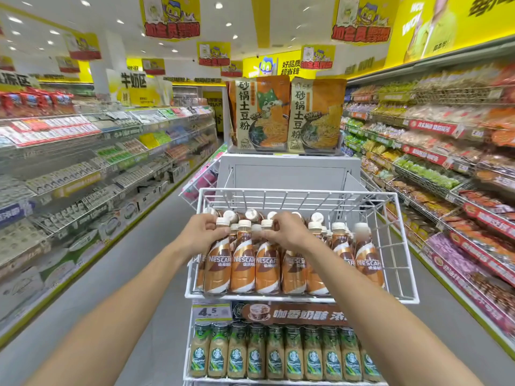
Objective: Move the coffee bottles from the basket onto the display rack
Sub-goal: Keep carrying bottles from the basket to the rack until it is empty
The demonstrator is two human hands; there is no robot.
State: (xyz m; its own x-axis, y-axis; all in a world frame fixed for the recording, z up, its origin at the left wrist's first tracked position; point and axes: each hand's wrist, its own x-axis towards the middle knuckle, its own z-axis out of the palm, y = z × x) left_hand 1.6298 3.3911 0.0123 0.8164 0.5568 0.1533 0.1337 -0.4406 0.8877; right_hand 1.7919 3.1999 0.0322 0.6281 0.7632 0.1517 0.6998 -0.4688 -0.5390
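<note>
Both hands are in, bare, right at the necks. The left grip [204, 232] has its fingers curled round the neck of the front-left Nescafé bottle [218, 270], just under the white cap. The right grip [289, 232] is curled too, fingertips pinching at the neck of the third front-row bottle [267, 270]. The hand covers the contact, so I can't say how firm that hold is.

Here's what it all turns on: those bottles stand upright, caps up, long axis vertical and leaning back a touch, with the necks directly beneath the fingers. Any move from here, I'd say, is a straight lift or a nudge by the neck, not a sideways reach.

The front row stands shoulder to shoulder, bodies touching, inside the white wire basket [301, 194]. More bottles lie tipped behind them, caps [252, 214] pointing this way. The two right-end bottles [367, 257] sit apart from both grips, and the right one is the nearer.

That basket hangs on a grey stand, so it may well be a tier of the display rack itself; I can't settle that. Below it is a row of Starbucks bottles [274, 355] under a price tag [211, 312], and noodle packs [259, 115] are up top.
</note>
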